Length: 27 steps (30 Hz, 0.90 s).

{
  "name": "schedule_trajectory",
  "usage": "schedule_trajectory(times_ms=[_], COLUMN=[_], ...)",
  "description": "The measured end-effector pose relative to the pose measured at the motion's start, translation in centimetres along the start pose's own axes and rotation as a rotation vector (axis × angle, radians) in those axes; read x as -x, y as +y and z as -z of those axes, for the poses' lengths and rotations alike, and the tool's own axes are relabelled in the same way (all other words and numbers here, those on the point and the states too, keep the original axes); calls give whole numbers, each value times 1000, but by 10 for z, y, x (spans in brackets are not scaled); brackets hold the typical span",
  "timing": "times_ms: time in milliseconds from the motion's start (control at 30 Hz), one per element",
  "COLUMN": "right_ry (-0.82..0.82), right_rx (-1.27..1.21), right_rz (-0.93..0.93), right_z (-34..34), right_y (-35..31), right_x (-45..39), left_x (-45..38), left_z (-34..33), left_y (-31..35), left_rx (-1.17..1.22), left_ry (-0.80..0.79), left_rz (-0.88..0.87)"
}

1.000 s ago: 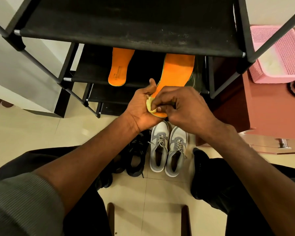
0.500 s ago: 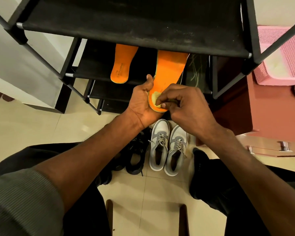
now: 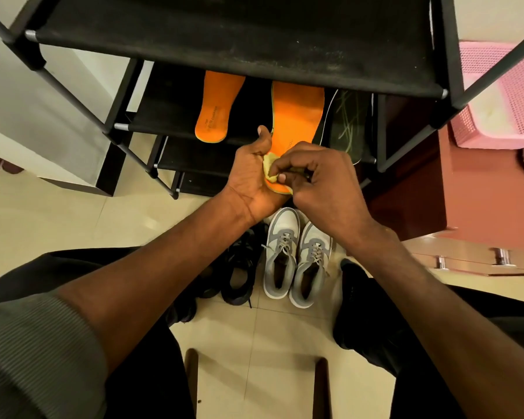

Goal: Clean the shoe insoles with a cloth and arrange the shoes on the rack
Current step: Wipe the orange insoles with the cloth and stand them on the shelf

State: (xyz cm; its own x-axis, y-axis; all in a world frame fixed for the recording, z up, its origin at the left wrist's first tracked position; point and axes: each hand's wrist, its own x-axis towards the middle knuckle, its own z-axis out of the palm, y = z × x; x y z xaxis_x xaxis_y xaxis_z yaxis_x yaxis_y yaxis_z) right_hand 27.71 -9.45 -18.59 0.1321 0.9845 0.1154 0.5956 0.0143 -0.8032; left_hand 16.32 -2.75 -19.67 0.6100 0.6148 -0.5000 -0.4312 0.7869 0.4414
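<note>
Gripping the insole by its heel, the left hand steadies it; the right hand fingertips pinch the cloth against that heel.

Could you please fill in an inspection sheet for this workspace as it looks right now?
Surface: tiled floor; black rack standing on it.
Job's things: held insole, heel end gripped by the left hand; spare insole lying on a rack shelf; yellow cloth at the held insole's heel; grey shoes and black shoes on the floor, none on the rack.
Clutter: dark item with pale streaks on a shelf, unclear what.
Grippers: left hand holds the insole; right hand pinches the cloth.
Cables: nothing seen.
Surroundings: pink basket on a reddish cabinet.
</note>
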Motion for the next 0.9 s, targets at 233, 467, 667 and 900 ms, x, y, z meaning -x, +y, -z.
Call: schedule_trajectory(times_ms=[233, 467, 667, 900], right_ry=[138, -12, 116, -46], right_rx=[304, 44, 219, 21], right_rz=[-127, -8, -64, 57], right_z=[21, 4, 18, 4], right_y=[4, -6, -1, -9], right_x=[-2, 4, -3, 1], left_x=[1, 2, 2, 0], left_z=[-13, 0, -11, -4], left_y=[-8, -7, 4, 3], left_rx=[-10, 20, -25, -8], left_ry=[-35, 12, -48, -28], left_rz=[7, 41, -43, 11])
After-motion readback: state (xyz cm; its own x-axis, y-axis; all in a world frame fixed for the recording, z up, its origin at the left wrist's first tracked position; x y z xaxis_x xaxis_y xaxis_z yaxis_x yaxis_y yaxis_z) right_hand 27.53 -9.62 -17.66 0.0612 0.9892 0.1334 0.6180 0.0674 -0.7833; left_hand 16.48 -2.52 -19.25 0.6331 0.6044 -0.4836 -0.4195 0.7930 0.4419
